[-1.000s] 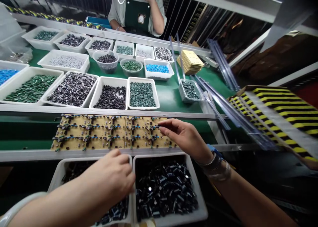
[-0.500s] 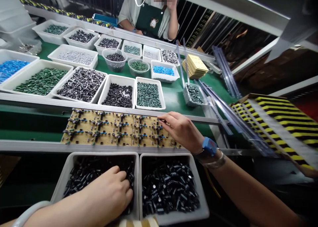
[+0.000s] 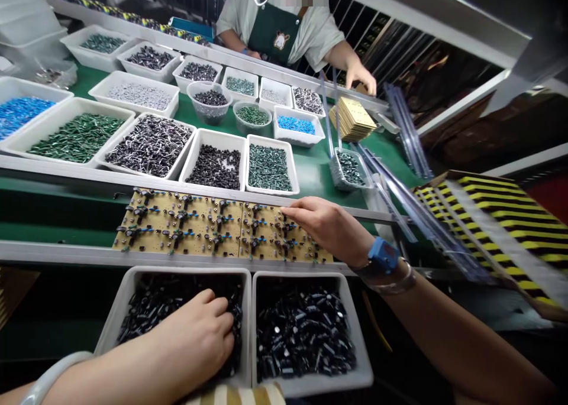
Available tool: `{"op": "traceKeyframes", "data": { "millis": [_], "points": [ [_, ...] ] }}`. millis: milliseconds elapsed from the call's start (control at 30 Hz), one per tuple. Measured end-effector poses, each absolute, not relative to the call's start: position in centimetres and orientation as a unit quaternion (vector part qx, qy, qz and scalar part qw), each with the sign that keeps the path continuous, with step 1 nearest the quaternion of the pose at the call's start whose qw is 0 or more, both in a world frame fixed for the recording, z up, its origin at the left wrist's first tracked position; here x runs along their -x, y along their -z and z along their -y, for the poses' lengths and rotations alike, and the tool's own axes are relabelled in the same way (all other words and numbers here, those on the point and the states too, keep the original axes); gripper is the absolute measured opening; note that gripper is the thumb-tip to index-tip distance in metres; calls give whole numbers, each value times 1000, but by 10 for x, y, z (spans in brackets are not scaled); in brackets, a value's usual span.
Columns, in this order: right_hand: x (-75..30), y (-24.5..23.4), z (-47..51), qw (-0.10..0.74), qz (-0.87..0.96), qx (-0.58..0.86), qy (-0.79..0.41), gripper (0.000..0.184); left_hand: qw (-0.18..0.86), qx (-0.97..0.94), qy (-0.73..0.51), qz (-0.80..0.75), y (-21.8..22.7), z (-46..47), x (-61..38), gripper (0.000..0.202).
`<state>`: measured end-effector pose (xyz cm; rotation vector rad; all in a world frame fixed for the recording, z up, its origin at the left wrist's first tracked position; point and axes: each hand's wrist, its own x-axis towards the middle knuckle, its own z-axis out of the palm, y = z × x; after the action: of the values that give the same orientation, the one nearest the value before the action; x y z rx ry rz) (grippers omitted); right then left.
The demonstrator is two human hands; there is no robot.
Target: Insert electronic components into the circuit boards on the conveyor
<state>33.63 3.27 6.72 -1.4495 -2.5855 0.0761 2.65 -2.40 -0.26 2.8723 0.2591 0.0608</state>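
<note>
A worker's left hand (image 3: pixel 190 334) curls into a white tray (image 3: pixel 177 270) of black capacitors (image 3: pixel 175 303), its grip hidden among them. The right hand (image 3: pixel 326 224) reaches over the right end of a tan circuit board (image 3: pixel 204 242), whether open or closed on anything unclear.

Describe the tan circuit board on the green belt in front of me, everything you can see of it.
The tan circuit board looks like two perforated panels joined end to end at a seam. Its surface is crowded with rows of small black components and blue parts, with wire leads among them. It lies flat on the green conveyor belt, with its near edge beside a metal rail. The right hand reaches over its right-hand panel, though I cannot tell whether the fingers touch it.
</note>
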Motion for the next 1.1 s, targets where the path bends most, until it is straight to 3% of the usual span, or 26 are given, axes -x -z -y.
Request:
{"op": "traceKeyframes", "data": {
  "millis": [167, 333, 433, 533, 733, 1100],
  "points": [
    [-331, -79, 4, 137, 840, 522, -42, 17, 134, -988, -15, -82, 12, 27, -19, 18],
    [-311, -66, 63, -64, 854, 492, -156, 17, 137, -987, 7, -83, 9, 27, -16, 6],
    [-299, -47, 82, -91, 852, 491, -156, 13, 168, -982, 26, -87, -13, 21, -21, 13],
    [-294, -32, 86, -67, 858, 478, -175, 11, 221, -967, 4, -125, -37, 3, -31, 18],
    [-299, -19, 85, -33, 876, 445, -184, 15, 352, -893, -215, -181, -49, -64, -71, 23],
    [-320, -15, 96, 153, 866, 450, -153, 17, 307, -886, -247, -246, -46, -123, -124, 12]
  ]
}}
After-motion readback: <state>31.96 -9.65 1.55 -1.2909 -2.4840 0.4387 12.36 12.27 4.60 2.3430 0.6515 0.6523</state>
